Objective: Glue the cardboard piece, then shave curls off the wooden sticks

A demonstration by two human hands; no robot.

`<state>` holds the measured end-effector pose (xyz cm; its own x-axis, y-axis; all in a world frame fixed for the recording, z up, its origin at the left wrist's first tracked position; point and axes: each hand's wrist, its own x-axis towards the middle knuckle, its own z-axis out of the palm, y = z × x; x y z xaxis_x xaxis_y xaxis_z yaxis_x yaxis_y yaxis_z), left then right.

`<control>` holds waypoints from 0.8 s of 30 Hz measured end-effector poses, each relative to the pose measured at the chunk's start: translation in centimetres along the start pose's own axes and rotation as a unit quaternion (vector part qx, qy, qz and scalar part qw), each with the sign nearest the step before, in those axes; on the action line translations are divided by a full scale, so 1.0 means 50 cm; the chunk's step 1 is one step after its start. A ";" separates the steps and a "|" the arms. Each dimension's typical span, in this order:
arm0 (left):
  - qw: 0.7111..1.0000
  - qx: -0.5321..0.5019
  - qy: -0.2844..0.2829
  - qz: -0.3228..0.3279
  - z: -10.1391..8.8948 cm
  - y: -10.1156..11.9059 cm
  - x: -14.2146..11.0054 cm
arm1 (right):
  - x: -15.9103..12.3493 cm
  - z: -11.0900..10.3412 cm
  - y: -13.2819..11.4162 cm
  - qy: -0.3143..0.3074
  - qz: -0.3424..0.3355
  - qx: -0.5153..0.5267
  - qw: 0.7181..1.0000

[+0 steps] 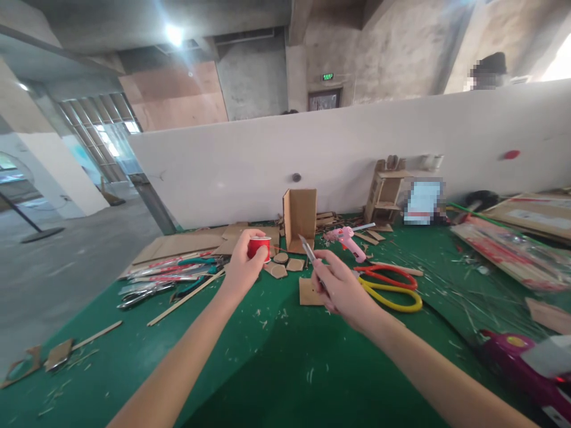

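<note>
My left hand [244, 261] is closed around a small red spool of thread [260, 248], with the thumb across its side. In my right hand [336, 279] is a utility knife [309, 249], its blade pointing up and to the left, apart from the spool. Between and beyond the hands an open cardboard box shape [301, 217] stands upright. Small cut cardboard pieces [295, 265] lie in front of it. A flat cardboard piece [308, 292] lies partly behind my right hand.
A pink glue gun [352, 242] and scissors with red and yellow handles [392, 296] lie to the right. Tools in packets [165, 276] and wood strips are at left. A small cardboard shelf [384, 193] and a phone [423, 201] stand near the white partition [250, 169].
</note>
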<state>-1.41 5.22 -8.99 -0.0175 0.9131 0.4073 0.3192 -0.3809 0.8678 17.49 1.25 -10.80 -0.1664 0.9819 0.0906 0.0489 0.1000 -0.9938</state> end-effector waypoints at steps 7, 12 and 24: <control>0.979 0.140 0.030 0.146 -0.042 0.021 0.003 | 0.037 0.055 -0.002 -0.030 -0.028 0.044 0.998; 0.952 0.228 0.024 0.204 -0.064 0.043 0.005 | 0.041 0.072 -0.010 -0.041 -0.036 0.031 0.998; 0.894 0.370 -0.128 0.219 -0.082 0.108 -0.010 | 0.036 0.075 -0.010 -0.172 0.000 0.024 0.985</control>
<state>-3.54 2.12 -3.34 0.4497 0.7395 0.5009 0.7830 -0.5962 0.1771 13.46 2.35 -10.38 -0.4903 0.8687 0.0707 0.0037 0.0832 -0.9965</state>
